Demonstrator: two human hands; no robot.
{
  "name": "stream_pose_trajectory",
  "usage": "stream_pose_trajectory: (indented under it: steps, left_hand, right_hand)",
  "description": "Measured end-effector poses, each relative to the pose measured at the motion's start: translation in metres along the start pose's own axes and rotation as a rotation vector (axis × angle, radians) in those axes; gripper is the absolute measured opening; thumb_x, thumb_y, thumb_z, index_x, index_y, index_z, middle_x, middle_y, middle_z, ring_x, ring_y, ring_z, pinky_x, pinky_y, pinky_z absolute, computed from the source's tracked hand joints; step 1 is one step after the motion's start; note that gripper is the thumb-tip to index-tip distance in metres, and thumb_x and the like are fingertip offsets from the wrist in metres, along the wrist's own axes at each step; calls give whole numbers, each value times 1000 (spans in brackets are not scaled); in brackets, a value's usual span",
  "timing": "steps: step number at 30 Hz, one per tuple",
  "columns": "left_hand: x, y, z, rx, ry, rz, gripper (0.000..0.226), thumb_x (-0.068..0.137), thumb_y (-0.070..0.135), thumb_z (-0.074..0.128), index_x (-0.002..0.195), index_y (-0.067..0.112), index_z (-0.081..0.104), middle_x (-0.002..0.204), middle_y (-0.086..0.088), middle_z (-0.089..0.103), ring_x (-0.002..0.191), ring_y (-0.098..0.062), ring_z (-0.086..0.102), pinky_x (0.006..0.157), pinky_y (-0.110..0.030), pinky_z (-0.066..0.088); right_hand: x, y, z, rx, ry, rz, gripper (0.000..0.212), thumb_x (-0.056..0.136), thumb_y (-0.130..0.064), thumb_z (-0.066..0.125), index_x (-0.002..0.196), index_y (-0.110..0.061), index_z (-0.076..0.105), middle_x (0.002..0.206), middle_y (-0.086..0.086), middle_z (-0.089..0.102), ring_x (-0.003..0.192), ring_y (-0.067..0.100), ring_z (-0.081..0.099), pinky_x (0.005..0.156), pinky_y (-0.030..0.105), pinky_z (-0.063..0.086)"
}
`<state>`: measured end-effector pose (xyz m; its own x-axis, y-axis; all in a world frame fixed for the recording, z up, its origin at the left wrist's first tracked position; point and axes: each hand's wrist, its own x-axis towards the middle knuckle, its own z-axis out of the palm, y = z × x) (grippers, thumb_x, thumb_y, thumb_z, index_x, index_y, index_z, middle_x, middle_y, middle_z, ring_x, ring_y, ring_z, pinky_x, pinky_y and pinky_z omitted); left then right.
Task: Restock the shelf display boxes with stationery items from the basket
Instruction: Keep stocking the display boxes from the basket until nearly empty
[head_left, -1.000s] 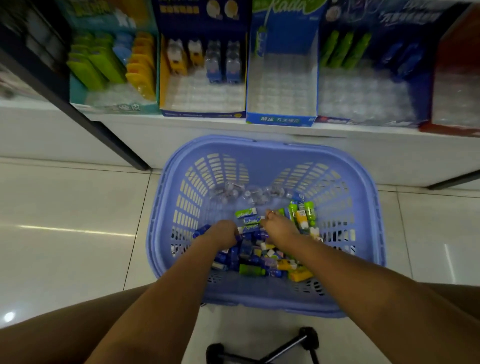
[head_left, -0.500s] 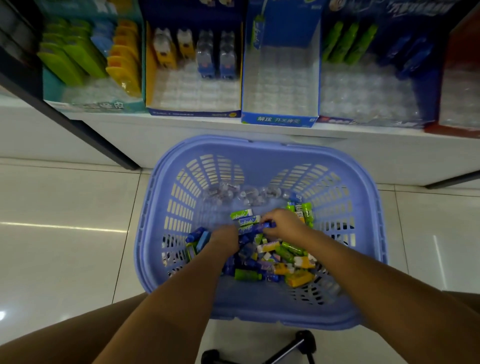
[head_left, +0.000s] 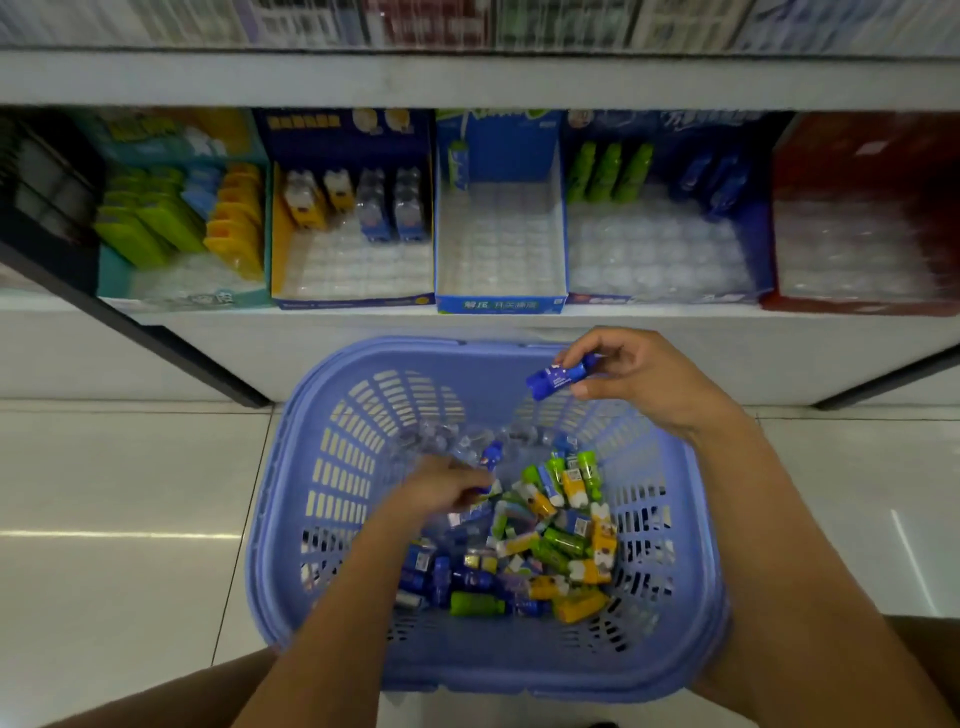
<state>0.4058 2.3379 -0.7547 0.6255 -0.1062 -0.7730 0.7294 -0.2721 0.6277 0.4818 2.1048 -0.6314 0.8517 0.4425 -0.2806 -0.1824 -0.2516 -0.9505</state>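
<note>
Blue stationery item (head_left: 558, 375) above lilac basket (head_left: 291, 467) rim; mixed stationery pile (head_left: 530, 551) inside; display boxes (head_left: 500, 249) half-empty.

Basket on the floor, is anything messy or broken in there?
Nothing looks broken or spilled. The basket holds a jumbled heap of small stationery items, all inside it. The right hand holds a blue one.

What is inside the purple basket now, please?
The purple basket holds a pile of small stationery items, with the left hand digging in. Items under the pile and hand are hidden.
</note>
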Motion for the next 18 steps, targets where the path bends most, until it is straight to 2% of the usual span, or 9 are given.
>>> stream_pose_trajectory:
  steps: [2,4,8,10,12,15,18]
  left_hand:
    - [-25,35,4,-433,-121,89,11,85,10,66,75,6,65,66,-8,64,60,-19,63,66,-29,56]
    - [-49,69,10,-639,-214,219,8,84,12,64,83,6,69,72,-7,70,66,-17,70,72,-32,60]
    - [-78,128,30,-690,-147,387,13,90,11,55,92,2,65,84,-9,70,68,-16,71,71,-30,60]
    - [-83,153,39,-712,-151,414,17,95,11,50,98,0,62,90,-12,71,73,-20,72,70,-31,60]
    - [-84,171,48,-713,-169,439,17,95,13,49,100,1,61,94,-14,70,74,-21,72,69,-30,60]
    - [-80,189,60,-718,-158,469,15,93,14,53,93,3,63,90,-11,72,75,-19,72,70,-30,60]
    - [-73,200,70,-738,-116,499,15,91,15,58,91,2,65,86,-8,74,79,-19,72,72,-31,60]
  right_hand:
    - [-5,-12,-10,48,18,-42,33,73,14,69,84,-17,67,97,6,68,82,14,64,76,20,54]
    - [-11,-22,-20,71,29,-70,28,74,10,70,85,-16,68,96,0,67,79,15,65,73,23,55]
    - [-18,-39,-34,119,137,-172,13,76,-5,68,87,-12,66,92,-6,71,80,9,65,71,20,54]
    - [-18,-45,-40,121,189,-223,19,80,2,63,93,-13,62,85,-7,72,77,5,65,67,18,52]
    - [-21,-49,-47,121,179,-246,27,80,7,62,98,-13,60,89,-3,72,82,7,66,71,17,52]
    - [-24,-52,-59,88,172,-234,28,79,8,64,96,-14,64,99,2,70,87,8,66,78,17,52]
    - [-21,-55,-66,112,280,-212,34,77,8,67,100,-17,63,100,5,67,81,5,67,74,14,52]
